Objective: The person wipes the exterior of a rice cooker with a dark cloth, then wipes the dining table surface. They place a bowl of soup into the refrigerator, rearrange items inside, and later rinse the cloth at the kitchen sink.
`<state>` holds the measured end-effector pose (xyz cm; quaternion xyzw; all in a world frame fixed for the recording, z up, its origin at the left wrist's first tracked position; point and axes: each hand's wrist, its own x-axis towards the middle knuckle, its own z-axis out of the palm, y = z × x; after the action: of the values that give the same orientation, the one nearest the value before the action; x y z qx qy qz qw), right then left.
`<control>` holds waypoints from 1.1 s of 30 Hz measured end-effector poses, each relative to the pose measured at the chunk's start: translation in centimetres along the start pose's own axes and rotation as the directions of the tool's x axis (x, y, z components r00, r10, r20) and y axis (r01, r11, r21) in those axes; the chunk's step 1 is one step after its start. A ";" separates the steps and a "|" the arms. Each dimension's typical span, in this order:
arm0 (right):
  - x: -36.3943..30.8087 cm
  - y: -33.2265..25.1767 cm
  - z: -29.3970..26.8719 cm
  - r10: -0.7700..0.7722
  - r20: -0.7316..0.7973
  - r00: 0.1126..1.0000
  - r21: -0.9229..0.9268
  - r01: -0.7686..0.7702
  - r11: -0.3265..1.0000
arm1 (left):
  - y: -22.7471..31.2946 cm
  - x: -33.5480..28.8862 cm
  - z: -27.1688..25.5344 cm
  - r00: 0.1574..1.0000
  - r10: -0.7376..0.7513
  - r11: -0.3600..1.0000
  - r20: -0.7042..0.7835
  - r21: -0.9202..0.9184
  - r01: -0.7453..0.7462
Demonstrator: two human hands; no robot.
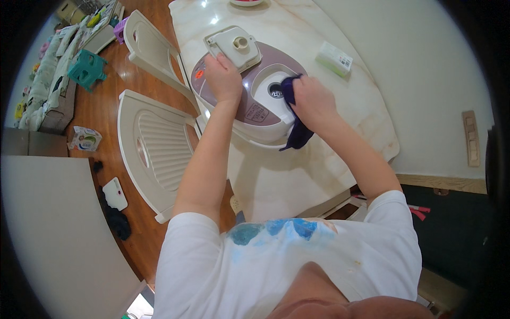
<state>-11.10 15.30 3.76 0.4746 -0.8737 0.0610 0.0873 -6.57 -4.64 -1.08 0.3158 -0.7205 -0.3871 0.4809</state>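
Observation:
A round appliance, likely a rice cooker (252,100), stands on the table with a mauve top and white lower body. Its top has a white recess with a small dark round vent hole (275,91). Over the far left of the top, my left hand (223,78) grips a white squarish vent cover (228,49) with a short round spout facing up. My right hand (314,102) is closed on a dark purple cloth (301,134). The cloth lies against the right side of the recess, beside the hole, and hangs down past the cooker's near right edge.
The table (276,183) has a pale marbled top. A white and green tissue pack (334,58) lies right of the cooker, and a dish (246,2) is at the far edge. Cream chairs (159,143) stand to the left, with a teal stool (86,69) beyond. A wall borders the right.

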 end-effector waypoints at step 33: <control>4.2 -0.2 0.0 0.431 -0.512 0.743 0.790 0.209 0.576 | 0.6 0.1 -0.6 0.908 0.026 0.964 0.419 -0.250 0.088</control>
<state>-13.18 11.80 4.62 0.3458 -0.6860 0.6203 0.1582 -6.07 -4.58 -0.42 0.1705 -0.7437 -0.5456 0.3467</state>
